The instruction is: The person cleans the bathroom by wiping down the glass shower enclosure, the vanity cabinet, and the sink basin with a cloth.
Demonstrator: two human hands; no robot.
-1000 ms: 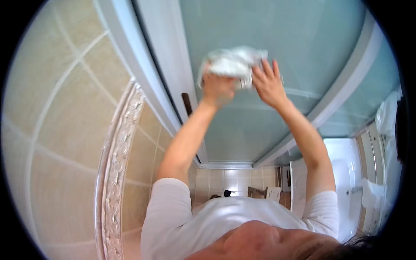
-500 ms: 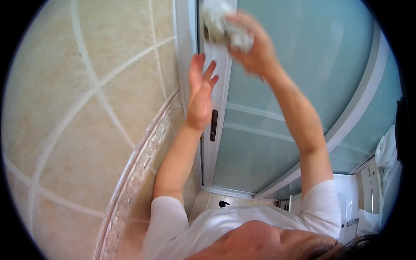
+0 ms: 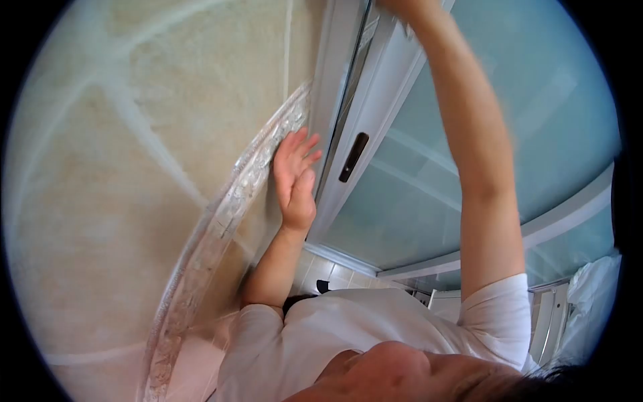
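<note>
My left hand was empty, fingers spread, near the tile border; my right hand, cropped before the door frame, had indeterminable grip.

We see a wall of beige tiles on the left, crossed by broad pale grout lines. A glossy relief-moulded border runs along it from near to far, catching the light. Beyond, we make out pale floor tiles. On the right, a white rail curves above a frosted panel, and nearer us hangs a crumpled, whitish translucent sheet.
</note>
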